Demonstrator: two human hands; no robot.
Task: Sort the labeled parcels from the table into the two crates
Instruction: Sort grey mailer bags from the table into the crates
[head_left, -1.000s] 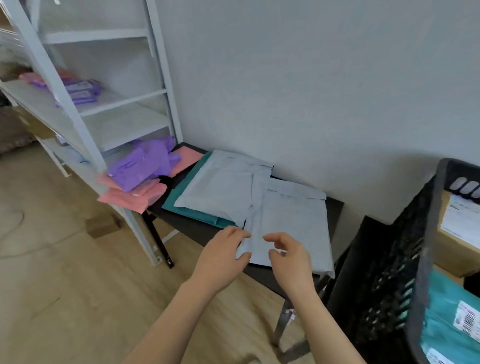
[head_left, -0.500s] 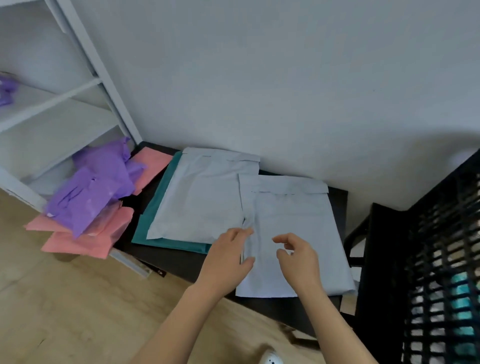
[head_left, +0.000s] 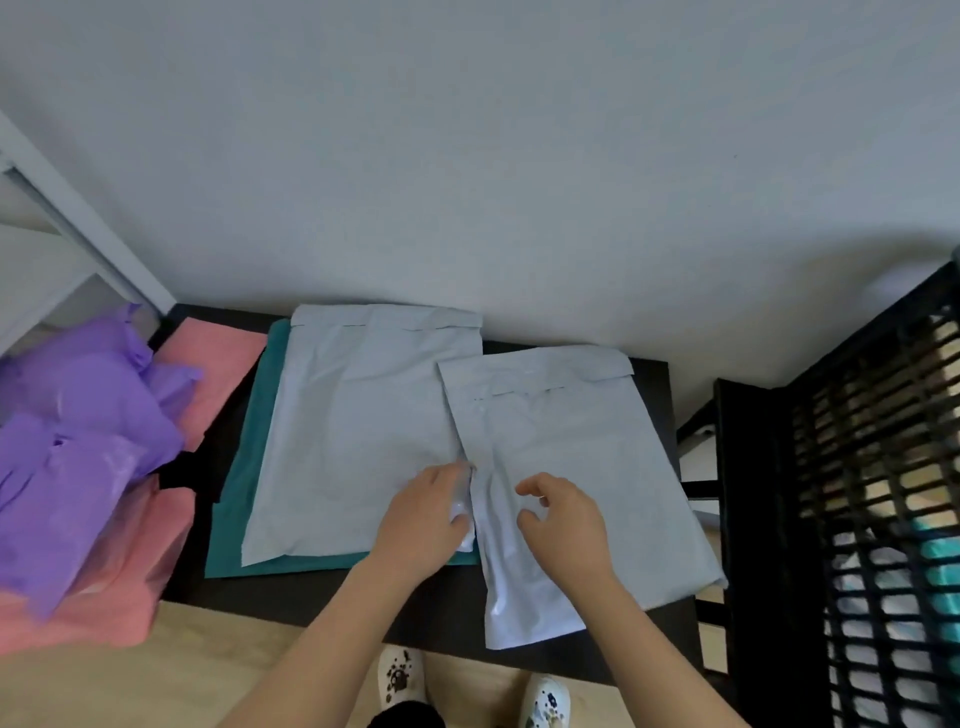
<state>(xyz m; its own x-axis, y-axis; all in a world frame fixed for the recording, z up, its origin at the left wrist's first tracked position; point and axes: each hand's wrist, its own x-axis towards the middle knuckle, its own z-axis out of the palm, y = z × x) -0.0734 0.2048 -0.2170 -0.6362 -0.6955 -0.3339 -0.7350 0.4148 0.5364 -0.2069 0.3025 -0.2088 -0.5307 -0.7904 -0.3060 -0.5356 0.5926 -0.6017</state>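
Two grey mailer parcels lie side by side on the black table (head_left: 649, 384). The right grey parcel (head_left: 582, 436) overlaps the left grey parcel (head_left: 358, 431), which rests on a teal parcel (head_left: 241, 499). My left hand (head_left: 421, 525) pinches the right parcel's left edge, which is slightly raised and creased between thumb and fingers. My right hand (head_left: 566, 525) hovers over the same parcel's near half, fingers loosely curled and holding nothing. No label shows on either grey parcel. A black slatted crate (head_left: 872, 467) stands at the right, with teal and brown parcels behind its slats.
A pink parcel (head_left: 213, 364) lies at the table's far left corner. Purple parcels (head_left: 78, 441) and more pink ones (head_left: 104, 587) spill from the white shelf unit (head_left: 78, 228) at left. The grey wall runs close behind the table. My shoes (head_left: 400, 680) show below.
The view has tilted down and closer to the table. My left hand has closed onto the right grey parcel's left edge and lifted it a little. My right hand stays above that parcel.
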